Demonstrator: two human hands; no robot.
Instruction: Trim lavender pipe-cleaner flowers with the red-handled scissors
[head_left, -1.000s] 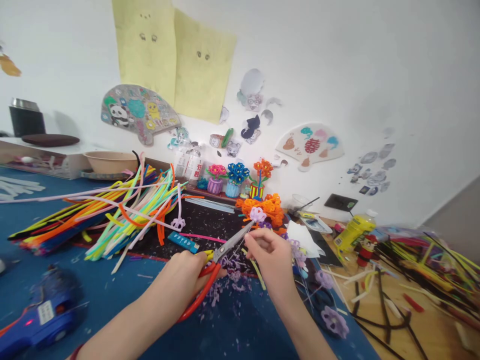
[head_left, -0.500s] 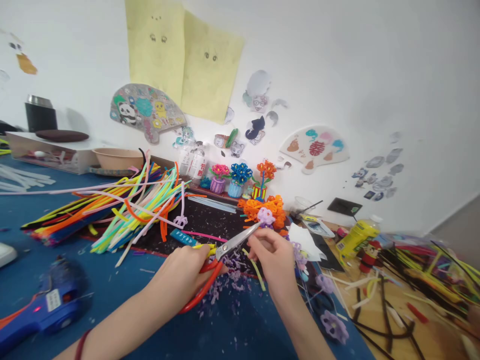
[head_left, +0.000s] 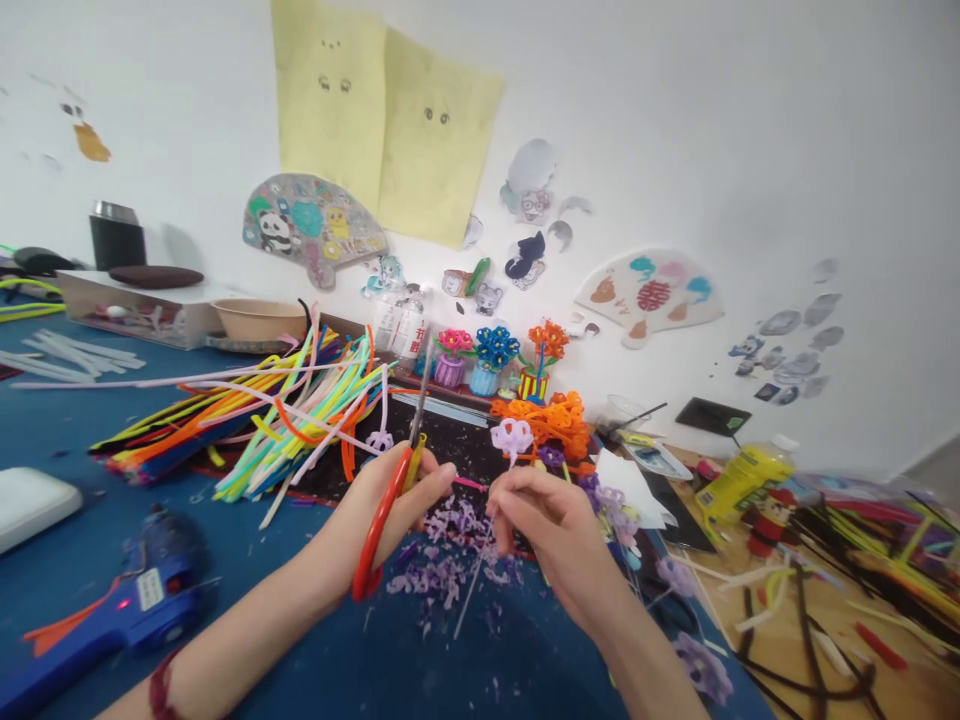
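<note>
My left hand (head_left: 386, 515) is shut on a pair of red-handled scissors (head_left: 380, 525), held upright with the thin steel blades pointing up and closed. My right hand (head_left: 544, 535) pinches the stem of a lilac pipe-cleaner flower (head_left: 511, 436), whose head stands above my fingers and whose thin stem runs down past them. The scissors are apart from the flower, left of it. Below both hands lies a heap of purple pipe-cleaner clippings (head_left: 450, 548).
A blue hot glue gun (head_left: 146, 595) lies at lower left. Many coloured pipe cleaners (head_left: 285, 420) are heaped on the blue mat (head_left: 247, 640). Orange pipe-cleaner pieces (head_left: 551, 422) and potted pipe-cleaner flowers (head_left: 484, 360) stand behind. Black pipe cleaners lie on a wooden surface (head_left: 825, 610).
The scissors have swung from pointing right at the flower to pointing upright, moving away from it. The flower's long stem now shows below my right hand. The whole view has shifted left.
</note>
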